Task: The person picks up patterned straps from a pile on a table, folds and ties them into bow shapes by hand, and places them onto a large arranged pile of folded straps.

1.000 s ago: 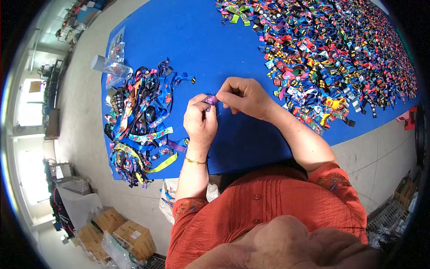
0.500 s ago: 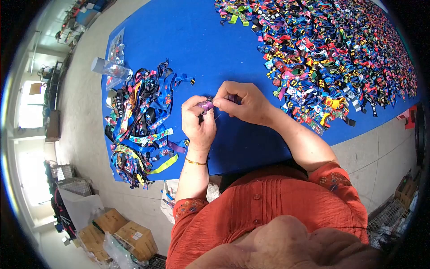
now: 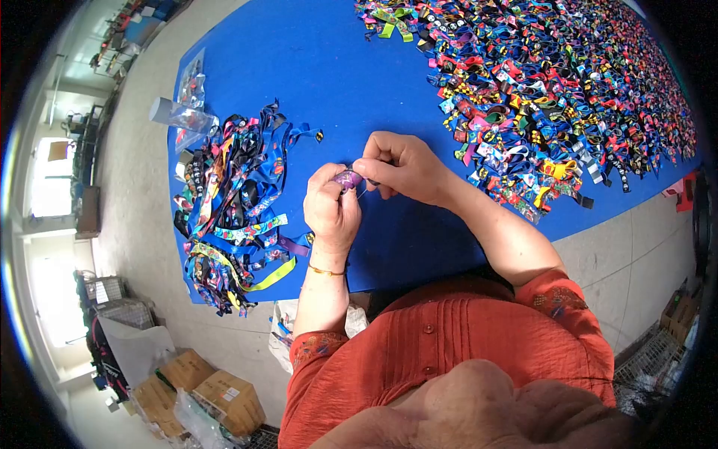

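Observation:
My left hand (image 3: 330, 203) is closed on a small folded purple printed strap (image 3: 348, 180), pinched between thumb and fingers above the blue table. Beside it, my right hand (image 3: 402, 166) has thumb and fingertips pressed together right at the strap's edge. A thin, shiny line shows just below the right fingertips; I cannot make out whether it is a needle or a wire. To the left lies a loose heap of printed straps (image 3: 238, 196) in many colours, some ends trailing toward my left wrist.
Rows of looped printed straps (image 3: 523, 97) cover the right part of the blue table (image 3: 314, 60). A clear plastic tube (image 3: 179, 114) and a clear bag (image 3: 192, 78) lie at the left edge. Cardboard boxes (image 3: 228, 400) stand on the floor at lower left.
My right fingers have shifted and curled tighter beside the strap, exposing more of its purple face. The left hand keeps its hold in nearly the same place.

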`<state>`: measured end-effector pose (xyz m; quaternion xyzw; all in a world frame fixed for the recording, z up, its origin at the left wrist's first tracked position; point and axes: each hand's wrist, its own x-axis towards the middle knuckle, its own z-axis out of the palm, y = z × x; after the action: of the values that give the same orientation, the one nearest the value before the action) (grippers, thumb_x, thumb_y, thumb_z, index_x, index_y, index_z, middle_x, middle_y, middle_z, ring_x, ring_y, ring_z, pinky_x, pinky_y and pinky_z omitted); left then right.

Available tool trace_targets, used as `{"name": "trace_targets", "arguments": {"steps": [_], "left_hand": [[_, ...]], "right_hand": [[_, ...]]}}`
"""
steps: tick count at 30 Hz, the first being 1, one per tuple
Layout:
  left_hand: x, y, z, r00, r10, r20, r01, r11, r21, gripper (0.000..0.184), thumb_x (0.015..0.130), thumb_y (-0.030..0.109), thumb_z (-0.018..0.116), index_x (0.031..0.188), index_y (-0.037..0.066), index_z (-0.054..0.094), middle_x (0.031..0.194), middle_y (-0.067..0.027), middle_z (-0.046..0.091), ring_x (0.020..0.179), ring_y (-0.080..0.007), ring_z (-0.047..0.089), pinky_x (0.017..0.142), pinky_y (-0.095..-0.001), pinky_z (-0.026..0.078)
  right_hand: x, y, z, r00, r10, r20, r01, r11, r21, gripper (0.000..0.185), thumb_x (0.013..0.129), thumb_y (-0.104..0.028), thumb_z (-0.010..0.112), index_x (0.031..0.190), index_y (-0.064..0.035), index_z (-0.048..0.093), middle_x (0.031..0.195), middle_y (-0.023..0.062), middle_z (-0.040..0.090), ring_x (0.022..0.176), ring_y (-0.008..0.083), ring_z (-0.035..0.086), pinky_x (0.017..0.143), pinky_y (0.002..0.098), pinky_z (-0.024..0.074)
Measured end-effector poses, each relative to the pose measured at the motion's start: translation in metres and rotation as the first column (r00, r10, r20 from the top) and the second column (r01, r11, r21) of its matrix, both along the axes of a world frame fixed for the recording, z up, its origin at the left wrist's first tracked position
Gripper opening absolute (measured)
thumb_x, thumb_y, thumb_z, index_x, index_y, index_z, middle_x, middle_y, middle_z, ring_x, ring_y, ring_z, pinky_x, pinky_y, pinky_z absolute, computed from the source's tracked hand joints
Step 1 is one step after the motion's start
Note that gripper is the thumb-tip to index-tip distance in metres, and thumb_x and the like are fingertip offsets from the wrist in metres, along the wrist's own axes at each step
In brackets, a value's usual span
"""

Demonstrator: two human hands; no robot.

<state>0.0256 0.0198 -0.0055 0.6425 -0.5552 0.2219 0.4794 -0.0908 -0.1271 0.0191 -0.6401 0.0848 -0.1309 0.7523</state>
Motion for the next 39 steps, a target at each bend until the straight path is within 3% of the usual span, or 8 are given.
{"name": "trace_targets", "arguments": {"steps": [4,9,15,27,30,33,37,39], "left_hand": [[0.001,-0.001,-0.003,1.000,-0.004,0.026,0.005,1.000,-0.003,0.032,0.073,-0.010,0.074,0.096,0.005,0.057,0.096,-0.0160,0.070,0.084,-0.0326,0.070,0.071,-0.0378,0.058],[-0.001,-0.001,0.000,0.999,-0.013,0.045,0.012,1.000,0.010,0.033,0.074,-0.010,0.074,0.097,0.005,0.057,0.095,-0.0157,0.070,0.084,-0.0323,0.069,0.070,-0.0378,0.057],[-0.004,-0.003,0.001,0.997,-0.069,0.035,0.068,0.998,0.014,0.029,0.079,-0.009,0.074,0.097,0.004,0.056,0.095,-0.0160,0.070,0.083,-0.0305,0.069,0.072,-0.0362,0.056],[-0.003,-0.013,0.007,0.991,-0.122,0.061,0.123,0.992,-0.003,0.029,0.073,-0.008,0.080,0.092,0.003,0.060,0.096,-0.0155,0.069,0.081,-0.0313,0.067,0.069,-0.0361,0.056],[-0.006,-0.010,0.002,0.995,-0.094,0.037,0.093,0.995,0.028,0.027,0.076,-0.005,0.081,0.091,0.003,0.060,0.100,-0.0169,0.067,0.088,-0.0323,0.066,0.076,-0.0387,0.055],[-0.007,-0.010,0.002,0.996,-0.050,0.079,0.048,0.999,0.020,0.027,0.077,-0.003,0.082,0.090,0.004,0.059,0.107,-0.0175,0.064,0.096,-0.0327,0.064,0.083,-0.0402,0.053],[-0.009,-0.012,0.004,0.999,0.022,0.039,-0.022,1.000,0.002,0.024,0.078,0.001,0.082,0.089,0.003,0.060,0.114,-0.0174,0.061,0.101,-0.0318,0.063,0.090,-0.0413,0.051],[-0.006,-0.011,0.006,0.992,-0.020,-0.123,0.027,0.998,0.057,0.020,0.085,0.005,0.078,0.095,0.003,0.061,0.116,-0.0157,0.061,0.101,-0.0280,0.063,0.091,-0.0387,0.051]], "right_hand": [[0.002,-0.005,-0.001,0.996,0.070,-0.064,-0.064,0.994,0.090,0.018,0.098,-0.026,0.068,0.094,-0.0085,0.064,0.079,0.0000,0.064,0.060,0.0066,0.058,0.052,0.0225,0.0454],[0.002,-0.012,-0.006,0.997,0.082,-0.012,-0.082,0.996,0.020,0.019,0.095,-0.028,0.070,0.098,-0.0092,0.067,0.077,-0.0026,0.063,0.060,0.0061,0.058,0.050,0.0222,0.0445],[0.000,-0.017,-0.004,0.993,0.103,-0.062,-0.095,0.989,0.113,0.013,0.095,-0.023,0.071,0.093,-0.0104,0.066,0.075,-0.0037,0.058,0.062,0.0045,0.053,0.053,0.0208,0.0413],[0.006,-0.005,-0.008,0.992,-0.102,-0.078,0.116,0.975,0.191,0.014,0.098,-0.019,0.066,0.091,-0.0070,0.066,0.069,-0.0056,0.051,0.054,0.0023,0.039,0.047,0.0218,0.0288],[0.011,-0.002,-0.017,0.970,-0.243,-0.010,0.243,0.969,0.046,0.015,0.099,-0.019,0.065,0.093,-0.0057,0.065,0.069,-0.0046,0.052,0.055,0.0029,0.042,0.047,0.0226,0.0323],[0.020,0.000,-0.029,0.869,-0.435,0.234,0.484,0.846,-0.223,0.015,0.100,-0.018,0.063,0.093,-0.0054,0.064,0.069,-0.0031,0.054,0.057,0.0040,0.046,0.050,0.0231,0.0374],[0.014,0.008,-0.020,0.853,-0.487,0.187,0.520,0.822,-0.231,0.014,0.102,-0.018,0.062,0.097,-0.0050,0.061,0.073,0.0000,0.058,0.059,0.0052,0.050,0.053,0.0231,0.0413],[0.012,0.005,-0.018,0.872,-0.459,0.168,0.487,0.847,-0.213,0.014,0.102,-0.019,0.062,0.099,-0.0050,0.059,0.075,0.0014,0.060,0.060,0.0056,0.052,0.054,0.0228,0.0419]]}}
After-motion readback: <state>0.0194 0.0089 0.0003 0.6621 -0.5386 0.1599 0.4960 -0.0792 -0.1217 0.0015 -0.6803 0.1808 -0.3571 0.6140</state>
